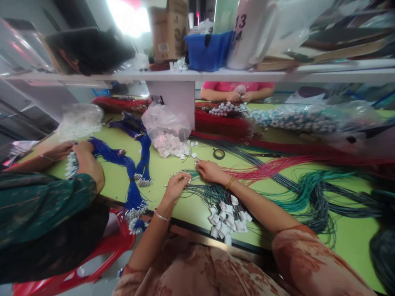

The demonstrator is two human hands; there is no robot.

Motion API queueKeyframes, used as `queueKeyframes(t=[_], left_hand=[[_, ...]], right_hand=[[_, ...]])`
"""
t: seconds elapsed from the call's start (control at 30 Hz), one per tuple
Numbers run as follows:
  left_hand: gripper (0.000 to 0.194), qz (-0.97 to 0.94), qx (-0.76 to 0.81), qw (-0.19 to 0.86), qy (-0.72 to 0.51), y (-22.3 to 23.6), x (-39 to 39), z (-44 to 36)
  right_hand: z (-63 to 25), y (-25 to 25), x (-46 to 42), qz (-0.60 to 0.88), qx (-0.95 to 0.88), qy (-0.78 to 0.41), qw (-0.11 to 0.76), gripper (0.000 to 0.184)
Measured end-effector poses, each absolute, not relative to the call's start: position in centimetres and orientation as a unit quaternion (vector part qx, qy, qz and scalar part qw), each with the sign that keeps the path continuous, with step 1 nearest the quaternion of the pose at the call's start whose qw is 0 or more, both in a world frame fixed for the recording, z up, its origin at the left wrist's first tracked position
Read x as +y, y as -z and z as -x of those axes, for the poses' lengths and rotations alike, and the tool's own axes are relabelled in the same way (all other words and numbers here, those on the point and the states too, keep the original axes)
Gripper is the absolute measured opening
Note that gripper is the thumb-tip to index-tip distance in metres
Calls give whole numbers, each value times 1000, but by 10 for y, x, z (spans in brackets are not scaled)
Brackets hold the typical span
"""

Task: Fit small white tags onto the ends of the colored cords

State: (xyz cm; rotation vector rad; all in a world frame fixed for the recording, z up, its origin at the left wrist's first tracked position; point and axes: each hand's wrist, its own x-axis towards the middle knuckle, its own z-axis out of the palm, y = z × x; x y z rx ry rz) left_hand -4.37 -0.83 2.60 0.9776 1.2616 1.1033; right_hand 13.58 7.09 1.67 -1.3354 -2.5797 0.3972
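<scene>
My left hand point(176, 187) is closed in a pinch on a small white connector point(189, 180), just above the green table point(175, 205). Close beside it, my right hand point(210, 171) is closed around wire ends, whose thin metal tips point(196, 160) show past the fingers. Below my hands lies a bundle of dark green wires point(212, 193) that ends in several white connectors point(226, 222) near the table's front edge. Red wires point(271, 167), green wires point(296, 193) and dark grey wires point(319, 201) stretch away to the right behind my right arm.
A plastic bag of white connectors point(168, 142) stands ahead, beside a roll of black tape point(219, 153). To the left, a co-worker's hands point(82, 148) are at blue wires point(132, 189). Another person's hands point(242, 95) show under the shelf point(173, 76), which bears a blue bin point(206, 53).
</scene>
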Motion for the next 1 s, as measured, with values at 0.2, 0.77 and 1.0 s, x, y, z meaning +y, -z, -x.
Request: queueKeyframes(t=[0.2, 0.77, 1.0], left_hand=[[23, -383, 480, 573, -542, -23, 0, 26], [16, -242, 365, 634, -637, -7, 6, 21], [16, -257, 369, 625, -638, -8, 4, 20]], right_hand=[[-137, -29, 73, 457, -832, -234, 212, 15], [-131, -23, 58, 408, -709, -485, 310, 21], [-135, -24, 53, 386, -736, -461, 310, 19]])
